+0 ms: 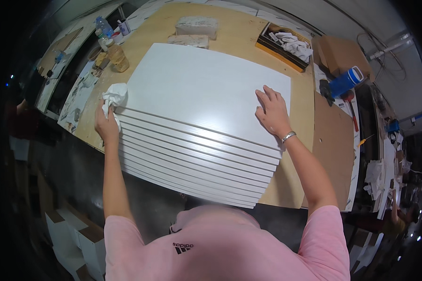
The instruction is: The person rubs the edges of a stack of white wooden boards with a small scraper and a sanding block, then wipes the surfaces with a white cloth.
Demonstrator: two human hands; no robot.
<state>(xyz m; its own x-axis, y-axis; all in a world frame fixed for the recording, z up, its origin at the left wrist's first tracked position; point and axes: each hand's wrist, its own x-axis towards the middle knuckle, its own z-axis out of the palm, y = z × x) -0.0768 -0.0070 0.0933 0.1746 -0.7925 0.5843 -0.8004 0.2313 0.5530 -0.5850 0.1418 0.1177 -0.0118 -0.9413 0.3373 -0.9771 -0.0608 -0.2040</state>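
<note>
A: Start nearest the person — what's there?

B: The stack of white panels [197, 140], its stepped front edges overhanging the near edge of the plywood workbench [239, 28]. Ten or so boards, each set slightly back from the one below.

A: And the hands?

B: The left hand [106, 122] is at the stack's left corner, fingers pressed together around a crumpled white rag [114, 97] that touches the top panel's edge. The right hand [272, 112] lies flat on the top panel near its right edge, fingers spread, gripping nothing.

A: How would a panel handle?

B: Stiff and flat, I'd judge, with a smooth, glossy face — likely slippery under a palm. One board looks manageable; the whole stack would be heavy. The exposed stepped edges are the places to take hold, one hand on each side. Corners probably chip if knocked.

A: Beyond the stack?

B: Past its far left corner, an amber bottle [117, 55]; past its far edge, two pale blocks [196, 27]; farther right of it, a black tray of white rags [286, 44], then a blue cylinder [346, 82].
</note>
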